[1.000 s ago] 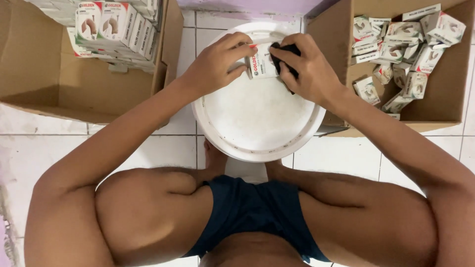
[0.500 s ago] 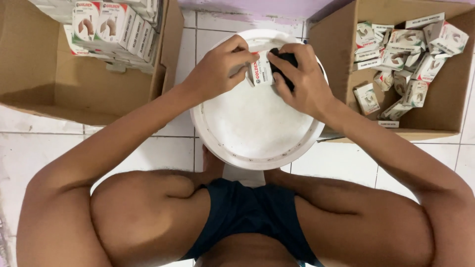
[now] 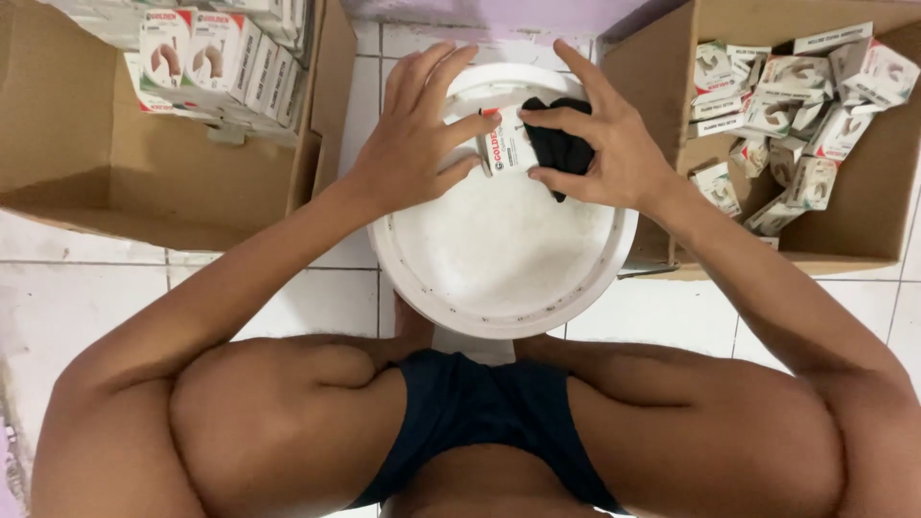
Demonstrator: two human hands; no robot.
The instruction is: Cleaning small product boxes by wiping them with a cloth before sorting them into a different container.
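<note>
I see two hands over one round white lid (image 3: 499, 259) that sits between the knees on the tiled floor (image 3: 317, 297). My left hand (image 3: 417, 134) has its grip on one small white carton (image 3: 506, 142), thumb and forefinger pinching its left end, the other fingers spread. My right hand (image 3: 614, 144) grips one piece of black cloth (image 3: 561, 144), thumb and forefinger holding it against the carton's right end. Carton and cloth lie touching at the far edge of the lid. Two brown cardboard boxes flank the lid: the left box (image 3: 115, 182) holds packed cartons standing in a tidy row at its far end, about six fronts showing; the right box (image 3: 863, 221) holds a loose heap of flat cartons, more than a dozen, too jumbled to count exactly
</note>
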